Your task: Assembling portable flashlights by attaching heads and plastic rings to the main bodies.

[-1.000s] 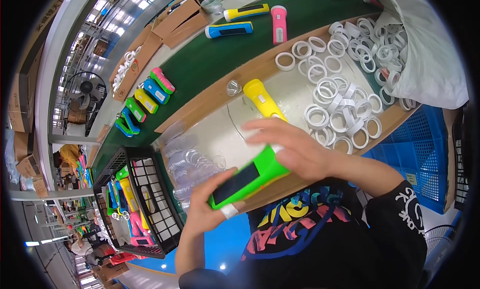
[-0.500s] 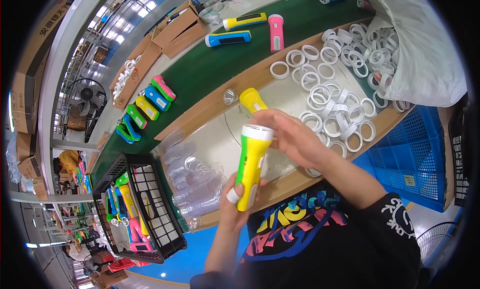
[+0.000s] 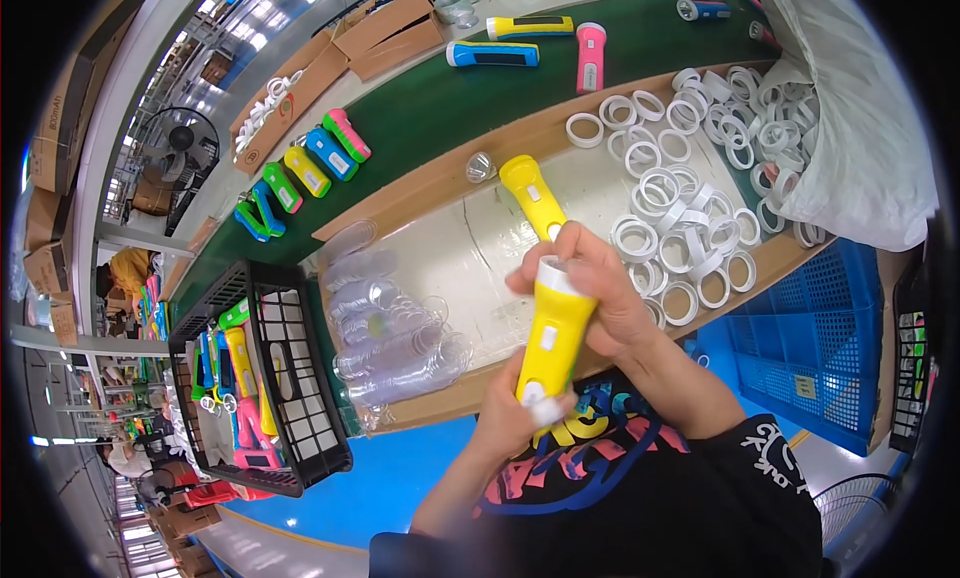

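My left hand (image 3: pixel 508 410) is closed round the lower end of a yellow flashlight (image 3: pixel 553 340), which stands nearly upright in front of me with its white-ringed head up. At that head my right hand (image 3: pixel 612 296) is curled against the white ring, its fingers bent over the rim and partly blurred. Just beyond my hands, a second yellow flashlight (image 3: pixel 531 193) lies in the cardboard tray (image 3: pixel 425 206). Loose white rings (image 3: pixel 660 188) are heaped at the tray's right side, and stacks of clear round lenses (image 3: pixel 395 348) lie at its left. A silver reflector cup (image 3: pixel 481 166) rests by the far wall.
A black crate (image 3: pixel 300 378) of colourful flashlights stands at left. More flashlights (image 3: pixel 332 153) line the green belt (image 3: pixel 420 128) behind the tray. A white sack (image 3: pixel 850 128) spills rings at right, above a blue crate (image 3: pixel 800 348). Open cardboard boxes (image 3: pixel 385 33) sit beyond the belt.
The held flashlight has turned, bringing its yellow side toward me, and sits slightly to the right. My right hand has moved from beside its head to close on the white ring. The view has shifted.
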{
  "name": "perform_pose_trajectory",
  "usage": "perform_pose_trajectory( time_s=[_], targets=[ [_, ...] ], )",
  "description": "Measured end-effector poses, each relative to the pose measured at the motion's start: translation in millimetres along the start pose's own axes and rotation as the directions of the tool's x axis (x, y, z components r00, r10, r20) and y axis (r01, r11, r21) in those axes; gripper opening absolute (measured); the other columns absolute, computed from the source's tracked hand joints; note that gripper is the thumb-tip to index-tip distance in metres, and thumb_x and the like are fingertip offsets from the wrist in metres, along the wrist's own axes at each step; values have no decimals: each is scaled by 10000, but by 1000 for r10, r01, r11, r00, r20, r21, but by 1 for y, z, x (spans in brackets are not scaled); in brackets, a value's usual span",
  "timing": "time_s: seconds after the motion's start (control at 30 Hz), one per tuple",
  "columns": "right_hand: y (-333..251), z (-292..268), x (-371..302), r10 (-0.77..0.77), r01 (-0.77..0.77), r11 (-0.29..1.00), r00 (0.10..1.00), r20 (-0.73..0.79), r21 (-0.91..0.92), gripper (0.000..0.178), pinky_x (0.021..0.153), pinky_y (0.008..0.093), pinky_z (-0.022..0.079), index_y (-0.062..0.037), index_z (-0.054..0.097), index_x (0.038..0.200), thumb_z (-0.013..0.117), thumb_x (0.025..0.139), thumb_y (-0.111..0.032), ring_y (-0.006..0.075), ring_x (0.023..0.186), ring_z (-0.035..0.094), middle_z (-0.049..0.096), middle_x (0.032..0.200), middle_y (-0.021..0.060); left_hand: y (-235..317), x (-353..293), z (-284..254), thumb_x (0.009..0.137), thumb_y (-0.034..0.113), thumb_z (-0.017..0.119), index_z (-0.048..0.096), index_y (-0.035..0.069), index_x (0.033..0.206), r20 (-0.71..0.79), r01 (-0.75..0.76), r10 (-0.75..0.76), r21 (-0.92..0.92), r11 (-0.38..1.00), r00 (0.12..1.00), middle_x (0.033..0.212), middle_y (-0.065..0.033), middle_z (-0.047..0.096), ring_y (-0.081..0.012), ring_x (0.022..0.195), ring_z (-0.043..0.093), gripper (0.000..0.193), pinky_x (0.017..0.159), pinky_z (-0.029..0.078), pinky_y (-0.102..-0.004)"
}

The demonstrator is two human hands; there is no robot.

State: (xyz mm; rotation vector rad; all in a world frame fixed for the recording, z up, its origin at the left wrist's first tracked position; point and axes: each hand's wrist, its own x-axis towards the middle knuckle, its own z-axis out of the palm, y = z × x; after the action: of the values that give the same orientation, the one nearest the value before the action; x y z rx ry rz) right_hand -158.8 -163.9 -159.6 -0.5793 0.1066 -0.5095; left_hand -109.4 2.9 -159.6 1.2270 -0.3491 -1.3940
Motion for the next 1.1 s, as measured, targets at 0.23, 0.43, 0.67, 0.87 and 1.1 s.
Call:
perform_pose_trajectory(
  time_s=[0.23,0.43,0.67,0.87,1.1],
  targets=[
    [4,2,-7,-115,59,973,962,248,225,255,884,398,487,-134,451,824,653,808,-289,344,1017,590,541,927,154,-8,-7,7,716,124,731,465,17,1146,75,-150,147,40,988,986,885,-133,601,-240,658,614,516,590,513,-325],
    [7,3,-8,-233,184,923,966,-111,-339,220,820,356,499,-87,431,958,589,842,-187,254,873,619,591,941,159,-10,18,-7,705,174,755,492,0,1149,-61,-315,626,825,470,777,894,-188,632,-329,791,652,544,665,519,-369],
    [3,-5,8,19,-94,944,972,-233,-316,220,839,356,500,-83,448,1009,573,848,-165,229,918,613,594,948,136,2,20,-10,705,178,758,476,2,1157,-161,-197,557,828,526,815,941,-198,622,-301,835,646,561,708,505,-372],
    [-1,3,8,5,-21,981,996,-88,-191,315,864,369,499,-88,444,1026,614,801,-230,254,943,607,581,946,136,3,20,-9,723,170,751,477,22,1168,-41,-41,51,216,975,998,921,-96,607,-224,772,619,543,687,491,-319],
    [23,-5,23,-42,-132,911,913,407,391,299,839,398,491,-116,446,854,637,777,-333,368,935,612,541,854,162,-11,10,8,756,152,685,465,4,1150,513,221,151,-592,775,845,696,-80,537,-130,519,495,476,458,390,-213]
  ],
)
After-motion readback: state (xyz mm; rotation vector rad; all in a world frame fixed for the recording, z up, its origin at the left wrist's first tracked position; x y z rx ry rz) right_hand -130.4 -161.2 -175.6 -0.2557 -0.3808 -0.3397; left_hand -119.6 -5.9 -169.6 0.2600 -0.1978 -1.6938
